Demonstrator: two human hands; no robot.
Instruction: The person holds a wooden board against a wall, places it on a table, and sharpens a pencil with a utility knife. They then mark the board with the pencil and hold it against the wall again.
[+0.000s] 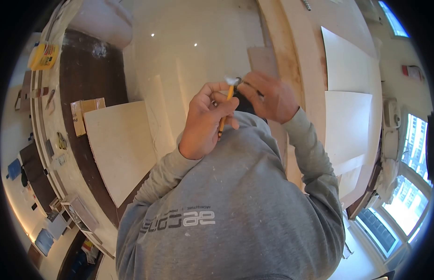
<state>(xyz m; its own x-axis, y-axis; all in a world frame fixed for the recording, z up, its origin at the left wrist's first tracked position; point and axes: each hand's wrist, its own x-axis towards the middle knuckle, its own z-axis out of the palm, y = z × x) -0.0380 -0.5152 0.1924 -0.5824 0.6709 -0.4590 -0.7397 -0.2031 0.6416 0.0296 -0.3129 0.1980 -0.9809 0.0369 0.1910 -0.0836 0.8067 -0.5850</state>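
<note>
A workshop around you, by its look, a dark bench (93, 70) at your left, a wooden one (308, 70) at your right, pale sheets (348, 121) on both, a yellow tub (43, 56) far left, white flecks on your sweatshirt (245, 186).

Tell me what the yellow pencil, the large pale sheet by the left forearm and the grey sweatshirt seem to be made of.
Pencil: probably painted wood, from its slim, even yellow body; plastic is possible.
Pale sheet: matte, stiff card or thin board, given its flat face and crisp edges; I can't tell which.
Sweatshirt: soft, matte knit, likely cotton or a blend, by its mottled grey and loose folds.
</note>
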